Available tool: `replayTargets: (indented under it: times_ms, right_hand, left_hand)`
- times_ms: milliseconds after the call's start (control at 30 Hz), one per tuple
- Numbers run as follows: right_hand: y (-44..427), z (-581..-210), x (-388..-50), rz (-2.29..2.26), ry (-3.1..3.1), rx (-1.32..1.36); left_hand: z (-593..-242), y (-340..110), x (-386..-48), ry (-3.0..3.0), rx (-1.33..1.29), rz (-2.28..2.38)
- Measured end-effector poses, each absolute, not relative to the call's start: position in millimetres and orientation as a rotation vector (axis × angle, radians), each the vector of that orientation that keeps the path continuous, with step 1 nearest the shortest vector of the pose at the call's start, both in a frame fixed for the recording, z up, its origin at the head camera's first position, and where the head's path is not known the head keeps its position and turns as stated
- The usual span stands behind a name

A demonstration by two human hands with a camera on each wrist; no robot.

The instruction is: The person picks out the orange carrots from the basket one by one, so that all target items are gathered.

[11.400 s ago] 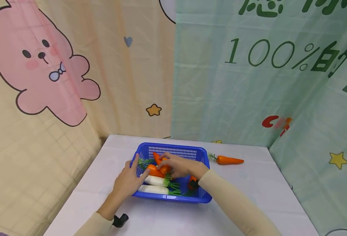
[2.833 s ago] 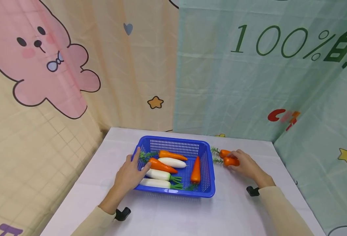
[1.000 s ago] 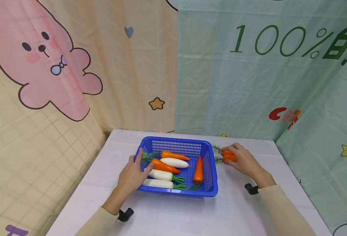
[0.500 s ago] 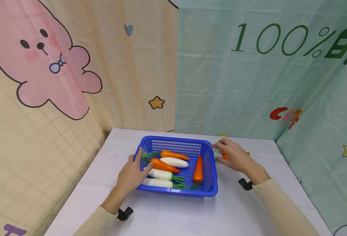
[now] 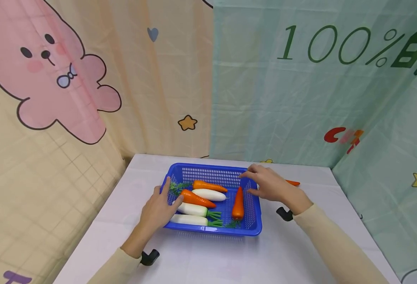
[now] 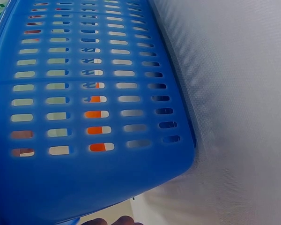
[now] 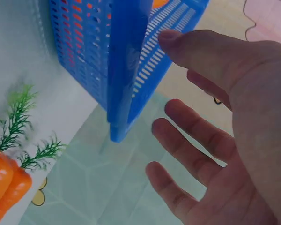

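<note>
My left hand (image 5: 159, 209) rests at the left rim of a blue perforated basket (image 5: 226, 231), fingers fairly straight, thumb over the inside. Inside lie several carrots and white radishes: a carrot (image 5: 238, 205) points away along the right side, another carrot (image 5: 198, 199) lies near my thumb, and a carrot (image 5: 210, 186) is at the back. A white radish (image 5: 208, 195) sits between those two; more radishes (image 5: 190, 220) lie in front. My right hand (image 5: 270, 185) hovers at the basket's right rim, fingers spread, holding nothing. Outside, two carrots (image 7: 4, 185) lie together, mostly hidden by that hand in the head view.
The basket stands on a white-covered table (image 5: 208, 260). Printed curtains (image 5: 300, 98) hang behind and at both sides. Each wrist carries a small black camera mount (image 5: 149, 257). In the left wrist view, the basket wall (image 6: 84, 173) fills much of the frame.
My right hand has let go of the carrot it set beside the other one on the table, then moved left to the basket's right rim. The left hand stays at the basket.
</note>
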State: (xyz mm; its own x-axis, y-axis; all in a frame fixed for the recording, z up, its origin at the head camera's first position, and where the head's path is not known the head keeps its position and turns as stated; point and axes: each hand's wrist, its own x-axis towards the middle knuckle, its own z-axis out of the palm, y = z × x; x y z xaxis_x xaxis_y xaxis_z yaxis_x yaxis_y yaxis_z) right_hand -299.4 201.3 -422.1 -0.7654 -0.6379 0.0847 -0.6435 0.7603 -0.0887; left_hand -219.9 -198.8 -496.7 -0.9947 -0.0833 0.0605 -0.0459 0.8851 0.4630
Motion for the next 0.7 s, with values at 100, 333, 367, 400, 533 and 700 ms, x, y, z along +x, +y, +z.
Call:
replayTargets:
  times_ms: [100, 333, 367, 400, 533, 700]
  right_hand:
    - [193, -419, -300, 0.134, -2.947, 1.110]
    - [171, -417, -300, 0.089, -3.102, 1.174]
    - [167, -417, -300, 0.085, -3.122, 1.185]
    - [164, -417, -300, 0.089, -3.143, 1.192]
    - [153, -418, -298, 0.108, -3.225, 1.224]
    - [145, -424, -300, 0.114, -3.352, 1.217]
  left_hand:
    - [-497, -199, -220, -2.972, 0.103, -0.726]
    - [-496, -198, -220, -2.970, 0.106, -0.732]
    - [-496, -199, -219, -2.971, 0.107, -0.731]
    - [-496, -199, -219, -2.972, 0.108, -0.730]
    - [-497, -199, -219, -2.971, 0.109, -0.725]
    - [-496, -198, -218, -2.969, 0.110, -0.737]
